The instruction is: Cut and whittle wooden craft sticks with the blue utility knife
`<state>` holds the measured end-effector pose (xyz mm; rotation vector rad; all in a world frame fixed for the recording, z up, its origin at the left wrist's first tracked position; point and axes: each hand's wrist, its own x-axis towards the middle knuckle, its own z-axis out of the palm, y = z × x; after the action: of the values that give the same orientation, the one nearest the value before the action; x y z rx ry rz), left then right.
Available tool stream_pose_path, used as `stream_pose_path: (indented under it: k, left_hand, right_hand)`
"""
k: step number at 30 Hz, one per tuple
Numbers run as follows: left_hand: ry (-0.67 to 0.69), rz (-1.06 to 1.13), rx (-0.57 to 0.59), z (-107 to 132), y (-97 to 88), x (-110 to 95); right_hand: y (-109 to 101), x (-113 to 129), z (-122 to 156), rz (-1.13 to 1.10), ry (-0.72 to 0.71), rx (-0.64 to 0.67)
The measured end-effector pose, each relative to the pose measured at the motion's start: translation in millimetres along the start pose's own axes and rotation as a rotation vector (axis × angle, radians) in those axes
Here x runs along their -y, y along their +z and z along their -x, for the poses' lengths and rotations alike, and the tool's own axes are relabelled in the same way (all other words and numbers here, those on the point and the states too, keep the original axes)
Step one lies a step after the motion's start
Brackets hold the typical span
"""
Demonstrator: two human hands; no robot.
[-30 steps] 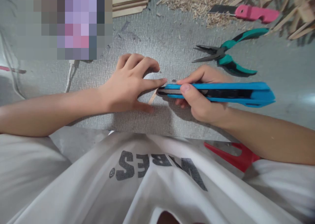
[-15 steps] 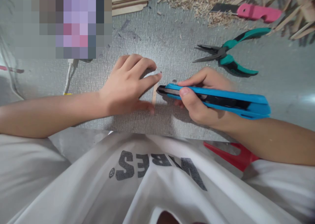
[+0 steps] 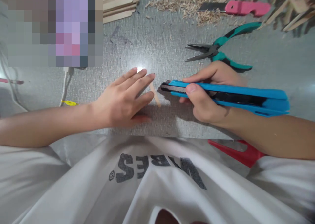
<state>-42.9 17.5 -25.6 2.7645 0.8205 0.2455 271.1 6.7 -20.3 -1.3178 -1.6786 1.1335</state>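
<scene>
My right hand [image 3: 209, 96] grips a blue utility knife [image 3: 248, 92], its thumb on the side and the tip pointing left, just above the grey textured table [image 3: 172, 122]. A short, narrow wooden stick [image 3: 155, 96] lies slanted on the table, left of the knife tip and apart from it. My left hand [image 3: 128, 99] is palm down with fingers stretched out. Its fingertips partly cover the stick's upper end; whether they press on it I cannot tell.
Green-handled pliers [image 3: 216, 50] lie spread beyond my right hand. Behind them are a pink knife [image 3: 247, 9], wood shavings [image 3: 177, 2] and split sticks [image 3: 292, 10]. Flat wooden sticks [image 3: 120, 7] are stacked at the back. A white cable [image 3: 64, 86] runs at left; a red object [image 3: 241, 153] sits below the table edge.
My left hand has flattened, its fingers now straighter. The stick has turned from nearly upright to slanted, and the knife has moved slightly right, away from it.
</scene>
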Motion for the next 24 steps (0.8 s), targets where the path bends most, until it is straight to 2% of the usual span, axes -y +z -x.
stream_pose_path:
  k: [3,6,9,14,20,24]
  left_hand:
    - [0.024,-0.030,0.052,7.0,-0.8,-9.1]
    - [0.058,-0.043,0.078,10.6,-1.5,-12.9]
    - [0.056,-0.051,0.092,10.8,-0.7,-12.3]
    - [0.034,-0.077,0.072,11.5,2.4,-11.8]
    - [0.030,-0.053,0.101,11.6,1.7,-11.2]
    - [0.033,-0.072,0.120,10.6,1.6,-10.8]
  right_hand:
    - [0.9,5.7,0.6,0.045,-0.057,-0.062]
    - [-0.1,9.3,1.0,0.105,-0.034,-0.013]
    - [-0.8,7.6,1.1,0.129,-0.096,0.031]
    - [4.0,2.4,0.3,0.134,-0.191,-0.023]
    - [4.5,3.7,-0.1,0.194,-0.177,0.041]
    - [1.3,8.1,-1.4,0.230,-0.195,0.040]
